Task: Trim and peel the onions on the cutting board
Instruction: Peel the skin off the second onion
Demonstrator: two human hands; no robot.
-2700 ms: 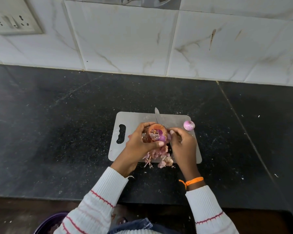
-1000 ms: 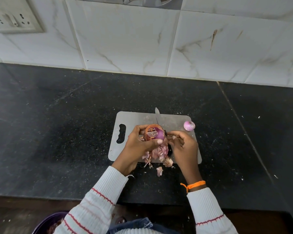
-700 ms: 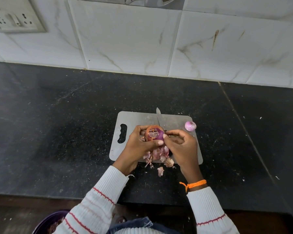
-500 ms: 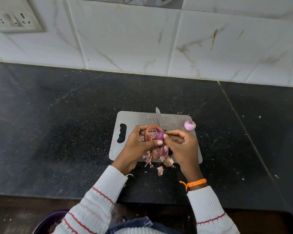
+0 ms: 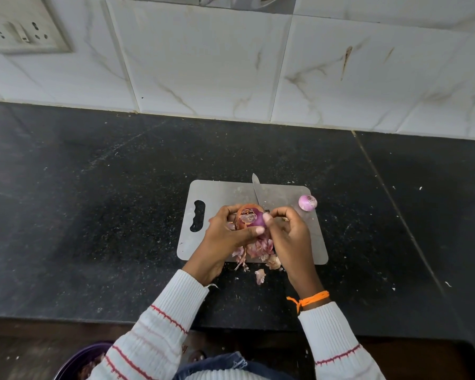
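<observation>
Left hand fingers curled round onion, right hand fingers pinching its skin

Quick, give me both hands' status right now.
Left hand: grips the onion, lifted above the board.
Right hand: fingers curled, thumb on the onion; the knife blade juts out beyond it.

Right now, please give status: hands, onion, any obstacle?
Left hand grips onion, half peeled. Right hand pinches its skin. Knife lies behind on board.
</observation>
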